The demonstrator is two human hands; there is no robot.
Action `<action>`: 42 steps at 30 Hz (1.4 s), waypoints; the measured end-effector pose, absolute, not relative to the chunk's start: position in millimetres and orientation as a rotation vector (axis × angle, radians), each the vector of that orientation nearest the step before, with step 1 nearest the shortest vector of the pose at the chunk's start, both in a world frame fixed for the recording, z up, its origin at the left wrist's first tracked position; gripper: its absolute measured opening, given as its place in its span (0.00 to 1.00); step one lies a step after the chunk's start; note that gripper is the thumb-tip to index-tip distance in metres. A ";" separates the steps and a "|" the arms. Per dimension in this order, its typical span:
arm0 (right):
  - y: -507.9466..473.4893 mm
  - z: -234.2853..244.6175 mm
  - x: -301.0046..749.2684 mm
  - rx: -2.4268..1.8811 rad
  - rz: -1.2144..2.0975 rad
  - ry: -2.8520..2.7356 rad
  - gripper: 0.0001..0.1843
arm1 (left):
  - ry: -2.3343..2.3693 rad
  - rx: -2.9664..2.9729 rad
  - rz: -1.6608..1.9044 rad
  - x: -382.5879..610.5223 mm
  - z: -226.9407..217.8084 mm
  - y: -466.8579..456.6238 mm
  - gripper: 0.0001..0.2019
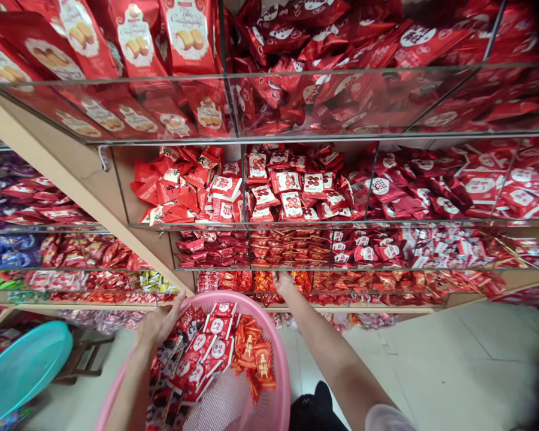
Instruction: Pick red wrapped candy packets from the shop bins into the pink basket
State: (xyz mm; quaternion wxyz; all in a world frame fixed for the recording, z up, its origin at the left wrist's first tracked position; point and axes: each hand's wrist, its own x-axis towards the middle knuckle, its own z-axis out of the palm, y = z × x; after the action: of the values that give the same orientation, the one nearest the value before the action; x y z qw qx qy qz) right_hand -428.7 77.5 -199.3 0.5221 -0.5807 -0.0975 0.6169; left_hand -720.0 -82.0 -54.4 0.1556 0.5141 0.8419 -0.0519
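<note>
My left hand point(158, 323) grips the left rim of a pink plastic basket point(282, 344), its forearm lying across the basket's side. Inside lie red-and-white candy packets point(219, 326), orange-red packets with gold lettering point(256, 357), and dark red-and-black ones point(168, 353) along the left. Bare mesh shows at the basket's bottom. My right hand point(282, 281) reaches into a low shelf compartment, among orange-red wrapped candies point(302, 281). Its fingers look curled, but they are partly hidden, and I cannot make out what is in them.
Glass-fronted shelves point(323, 224) full of red snack packets rise ahead, with a glass edge just above my right hand. A wooden upright point(72, 179) divides them on the left. A turquoise basin point(31, 365) and a wooden stool point(85, 359) stand lower left. Tiled floor point(431, 371) lies at right.
</note>
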 end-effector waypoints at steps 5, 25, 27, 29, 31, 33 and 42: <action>64.2 -204.8 -409.8 -1.447 1.472 -0.318 0.11 | 2.386 1.539 -0.142 -718.0 -55.4 -80.5 0.31; 26.4 -222.4 -351.9 -1.270 1.332 -0.233 0.19 | 2.377 1.583 -0.121 -716.8 -61.8 -73.5 0.36; 25.9 -218.3 -354.1 -1.262 1.346 -0.228 0.19 | 2.385 1.538 -0.124 -717.6 -59.7 -76.0 0.35; 22.6 -211.6 -354.6 -1.246 1.369 -0.239 0.18 | 2.389 1.522 -0.126 -717.7 -57.1 -78.4 0.35; 15.7 -202.5 -352.8 -1.222 1.397 -0.267 0.19 | 2.399 1.515 -0.117 -717.0 -54.7 -80.3 0.34; 5.3 -190.7 -348.9 -1.191 1.438 -0.312 0.20 | 2.427 1.457 -0.104 -715.5 -52.8 -81.5 0.35; -59.9 -95.7 -340.9 -1.062 1.784 -0.877 0.19 | 2.422 1.390 -0.012 -700.5 -49.8 -73.7 0.42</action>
State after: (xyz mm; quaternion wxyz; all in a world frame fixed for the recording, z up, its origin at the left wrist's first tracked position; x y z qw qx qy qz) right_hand -340.9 -59.9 -95.7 0.4293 -0.4255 -0.3515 0.7149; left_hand -700.5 -73.7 -49.8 0.1737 0.4901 0.8542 -0.0043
